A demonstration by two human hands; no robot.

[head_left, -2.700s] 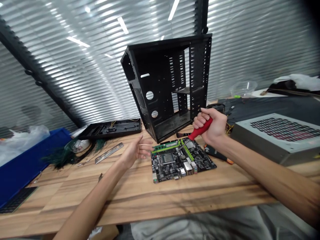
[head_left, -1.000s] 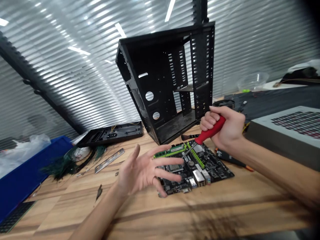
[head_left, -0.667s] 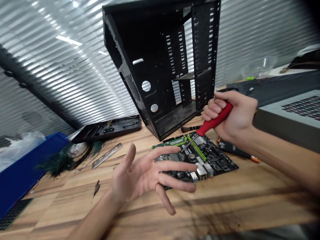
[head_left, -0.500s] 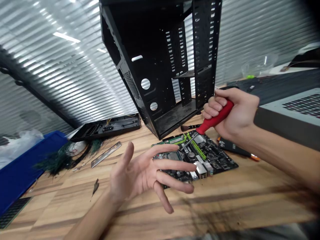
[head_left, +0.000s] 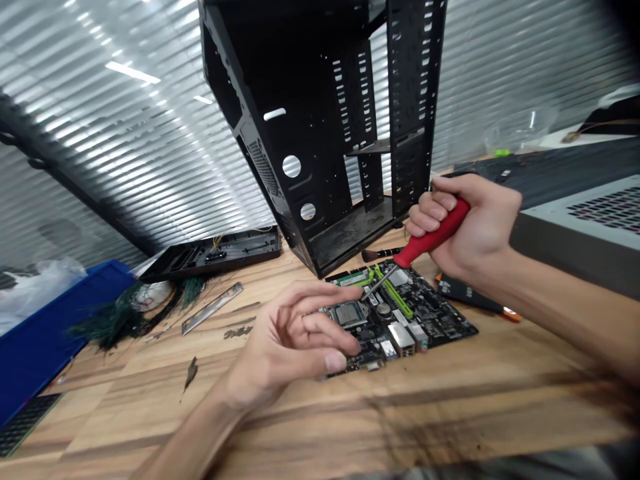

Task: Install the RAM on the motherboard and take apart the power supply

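Gripping a red-handled metal screwdriver (head_left: 434, 233) over a flat black circuit board (head_left: 435, 319), my right hand (head_left: 473, 223) faces my half-curled left hand (head_left: 290, 340).

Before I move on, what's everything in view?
Circuit board: one, black, on the table
Screwdriver: one, red, over the board
Computer case: one, black, behind the board
Metal box: one, grey, right edge
Panel: one, black, left of the case
Metal strip: one, silver, in front of panel
Bin: one, blue, left edge
Plastic bag: one, whitish, by the bin
Bristly bundle: one, green, by the bin
Brush: one, dark, behind the board
Tool: one, black-orange, right of the board
Bowl: one, clear, far right
Grid piece: one, dark, bottom left
Table: one, brown, underneath
Blinds: count unclear, silver, background
Left hand: one, bare, at the board's left
Right hand: one, bare, gripping the screwdriver
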